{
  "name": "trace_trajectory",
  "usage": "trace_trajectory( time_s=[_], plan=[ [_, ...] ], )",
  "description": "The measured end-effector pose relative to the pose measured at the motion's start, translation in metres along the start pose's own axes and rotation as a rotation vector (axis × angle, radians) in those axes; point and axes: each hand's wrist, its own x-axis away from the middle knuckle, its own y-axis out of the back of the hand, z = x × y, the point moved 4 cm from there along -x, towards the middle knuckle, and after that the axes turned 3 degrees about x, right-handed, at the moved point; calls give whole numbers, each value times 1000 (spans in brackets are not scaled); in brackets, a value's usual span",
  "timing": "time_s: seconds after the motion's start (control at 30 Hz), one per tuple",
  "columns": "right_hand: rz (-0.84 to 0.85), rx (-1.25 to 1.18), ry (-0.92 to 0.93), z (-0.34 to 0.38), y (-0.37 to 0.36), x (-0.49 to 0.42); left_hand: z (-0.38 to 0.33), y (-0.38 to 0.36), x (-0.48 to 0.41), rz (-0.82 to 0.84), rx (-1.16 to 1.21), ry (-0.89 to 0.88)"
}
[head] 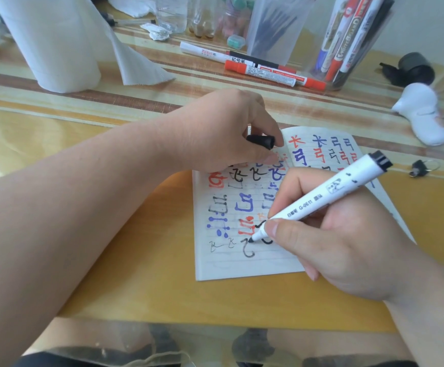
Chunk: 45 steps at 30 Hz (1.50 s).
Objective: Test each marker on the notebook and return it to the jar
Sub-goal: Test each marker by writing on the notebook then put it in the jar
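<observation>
Right hand [334, 242] pinching marker [321, 197] low on barrel for control, nib touching notebook [242, 266], drawing black test stroke. Left hand [223, 133], at 11 o'clock, resting on page top, likely steadying it, gripping cap [261, 141] ready for recapping. Jar [374, 54] standing at 1 o'clock, well apart. Loose markers [263, 71] lying just beside jar, at 12 o'clock.

Paper towel roll [48, 41], crumpled tissue [157, 31], keys [422, 167] far right
</observation>
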Motion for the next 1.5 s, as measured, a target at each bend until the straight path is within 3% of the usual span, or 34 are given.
trace_trajectory(
  time_s=[0.53, 0.67, 0.83, 0.97, 1.17, 1.5],
  plan=[
    [-20, 277, 36, -5, 3, -11, 9, 1, -2, -112, 9, 69],
    [-122, -146, 53, -1, 21, -14, 6, 0, -3, -83, 40, 37],
    [-180, 66, 268, 34, 65, -29, 3, 0, -2, -95, 100, -15],
    [-153, -188, 211, 38, 93, -60, 8, -1, -1, -135, 135, 14],
    [-384, -576, 136, -3, 88, -82, 10, 0, 0, -149, 166, 54],
    [-339, -440, 138, -23, 80, -81, 4, 1, -1, -179, 127, 44]
  ],
)
